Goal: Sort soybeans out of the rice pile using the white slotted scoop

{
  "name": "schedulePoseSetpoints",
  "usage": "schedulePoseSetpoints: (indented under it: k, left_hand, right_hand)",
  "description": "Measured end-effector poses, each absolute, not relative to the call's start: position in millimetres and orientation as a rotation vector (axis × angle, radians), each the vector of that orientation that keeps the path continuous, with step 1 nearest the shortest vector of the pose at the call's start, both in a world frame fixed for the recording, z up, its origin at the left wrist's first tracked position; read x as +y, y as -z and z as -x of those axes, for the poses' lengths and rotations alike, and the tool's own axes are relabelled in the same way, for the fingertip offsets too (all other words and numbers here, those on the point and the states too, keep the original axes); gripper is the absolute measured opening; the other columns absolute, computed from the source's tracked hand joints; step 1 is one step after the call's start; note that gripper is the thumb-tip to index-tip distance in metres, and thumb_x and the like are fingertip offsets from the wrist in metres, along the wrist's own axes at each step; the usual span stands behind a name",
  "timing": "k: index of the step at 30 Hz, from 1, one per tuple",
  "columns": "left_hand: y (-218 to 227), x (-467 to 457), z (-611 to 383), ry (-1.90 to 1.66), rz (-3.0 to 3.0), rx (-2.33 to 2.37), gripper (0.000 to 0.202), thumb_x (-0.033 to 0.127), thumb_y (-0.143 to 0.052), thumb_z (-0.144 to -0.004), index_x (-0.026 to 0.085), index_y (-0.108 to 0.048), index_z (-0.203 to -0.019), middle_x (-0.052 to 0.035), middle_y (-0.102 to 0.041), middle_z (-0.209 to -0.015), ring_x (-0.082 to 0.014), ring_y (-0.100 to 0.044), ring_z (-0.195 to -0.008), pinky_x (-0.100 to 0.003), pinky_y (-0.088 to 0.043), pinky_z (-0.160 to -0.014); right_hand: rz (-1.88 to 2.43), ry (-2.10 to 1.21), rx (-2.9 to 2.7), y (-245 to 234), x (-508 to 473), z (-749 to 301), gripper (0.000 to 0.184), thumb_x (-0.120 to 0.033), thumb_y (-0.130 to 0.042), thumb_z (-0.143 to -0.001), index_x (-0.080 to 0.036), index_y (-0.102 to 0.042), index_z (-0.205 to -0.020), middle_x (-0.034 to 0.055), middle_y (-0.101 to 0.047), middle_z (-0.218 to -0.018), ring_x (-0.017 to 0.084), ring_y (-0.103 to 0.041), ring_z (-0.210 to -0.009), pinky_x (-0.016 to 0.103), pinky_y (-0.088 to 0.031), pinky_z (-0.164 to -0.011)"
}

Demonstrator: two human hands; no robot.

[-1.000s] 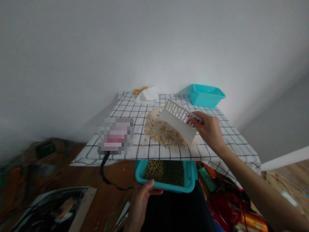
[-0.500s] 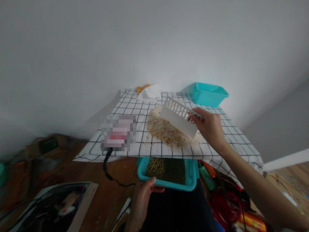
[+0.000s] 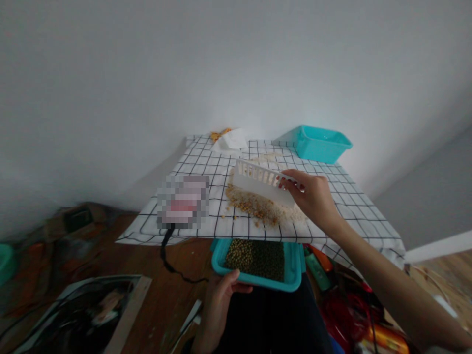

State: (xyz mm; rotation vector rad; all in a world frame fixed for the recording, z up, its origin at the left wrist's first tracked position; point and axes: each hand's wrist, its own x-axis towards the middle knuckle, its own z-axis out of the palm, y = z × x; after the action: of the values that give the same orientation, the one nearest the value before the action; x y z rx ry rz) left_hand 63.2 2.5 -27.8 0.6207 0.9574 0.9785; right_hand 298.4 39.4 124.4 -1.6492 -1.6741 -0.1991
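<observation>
My right hand grips a white slotted plastic scraper and holds it over a pile of yellow and pale grains on the checked tablecloth. The scraper's lower edge rests on the far side of the pile. My left hand holds the near rim of a teal tray just below the table's front edge. That tray holds yellow-green and dark green beans.
A second teal tub stands at the table's back right. White tissue with orange bits lies at the back edge. A pixelated pink object sits at front left with a black cord hanging down. Clutter covers the floor on both sides.
The scraper has come down and towards me, tilting flatter, and has pushed the grain pile closer to the table's front edge. My left hand keeps the tray in place.
</observation>
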Motion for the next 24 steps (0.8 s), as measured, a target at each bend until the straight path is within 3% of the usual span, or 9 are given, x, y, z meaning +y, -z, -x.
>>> schedulePoseSetpoints:
  k: [13,20,24]
  left_hand:
    - [28.3,-0.1,-61.7,-0.977,-0.608,0.966,0.026,0.034,-0.089,-0.057,0.017,-0.075,-0.070,-0.0007,-0.077,-0.062,-0.0209,-0.071,-0.056,-0.032,-0.061,-0.048]
    - [28.8,-0.2,-61.8,-0.990,-0.591,0.955,0.025,0.033,-0.090,-0.053,0.016,-0.076,-0.065,-0.0018,-0.077,-0.061,-0.0208,-0.070,-0.056,-0.032,-0.060,-0.046]
    - [31.7,0.2,-61.4,-0.978,-0.599,0.941,0.023,0.031,-0.088,-0.057,0.017,-0.077,-0.070,-0.0024,-0.079,-0.065,-0.0212,-0.071,-0.056,-0.032,-0.060,-0.047]
  right_hand:
    - [1.633,0.194,-1.678,-127.0,51.7,-292.1,0.026,-0.020,-0.056,-0.090,-0.021,-0.079,-0.102,0.0040,-0.077,-0.077,0.015,-0.067,-0.063,0.026,-0.047,-0.064]
    - [1.556,0.130,-1.859,-122.4,74.8,-283.4,0.033,-0.018,-0.049,-0.094,-0.023,-0.079,-0.105,0.0062,-0.079,-0.089,0.019,-0.073,-0.081,0.029,-0.049,-0.073]
    - [1.510,0.083,-1.919,-124.0,70.3,-282.8,0.032,-0.017,-0.050,-0.093,-0.024,-0.079,-0.104,0.0043,-0.079,-0.089,0.017,-0.072,-0.080,0.028,-0.050,-0.073]
